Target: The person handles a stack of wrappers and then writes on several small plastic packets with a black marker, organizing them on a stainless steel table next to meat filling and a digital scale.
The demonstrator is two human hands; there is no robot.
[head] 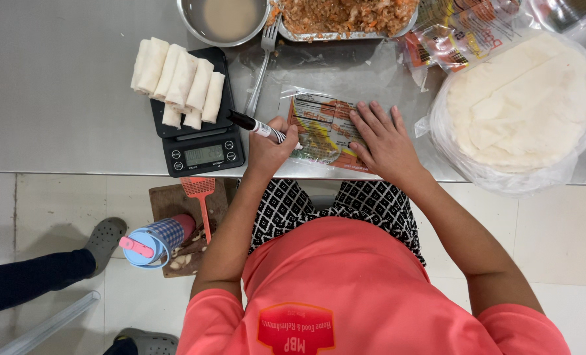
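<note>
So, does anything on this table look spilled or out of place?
Yes: bits of orange filling lie on the table beside the fork, at the tray's corner. The scale carrying the rolls sits right at the table's edge.

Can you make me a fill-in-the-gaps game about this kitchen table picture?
1. The left hand grips a black and white ____.
2. The right hand lies flat on a printed plastic ____.
3. The white rolls are piled on a black kitchen ____.
Missing words: marker; packet; scale.
</note>
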